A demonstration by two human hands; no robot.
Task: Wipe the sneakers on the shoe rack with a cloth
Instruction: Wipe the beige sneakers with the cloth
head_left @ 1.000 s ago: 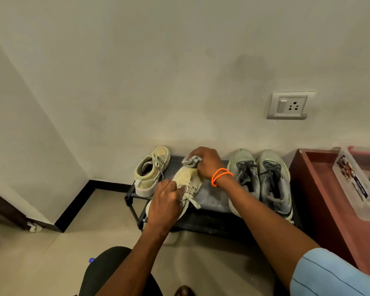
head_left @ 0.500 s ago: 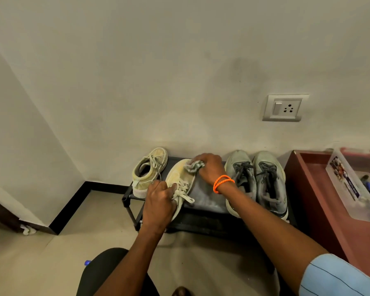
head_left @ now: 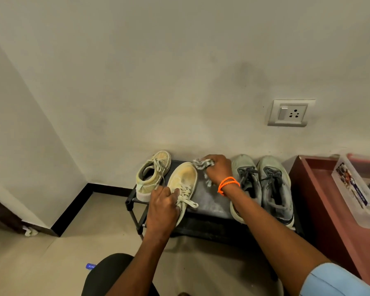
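Against a plain wall, low in the frame's centre, a black shoe rack carries four sneakers. My left hand grips the yellowed sneaker at its laces; my right hand clutches the cloth just beside its toe. Stains remain on that toe, so wiping looks unfinished. Whether the tan sneaker and grey pair are wiped, I cannot tell.

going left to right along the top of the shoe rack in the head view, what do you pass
upright beige sneaker → beige sneaker held by the left hand → cloth gripped in the right hand → left grey sneaker → right grey sneaker
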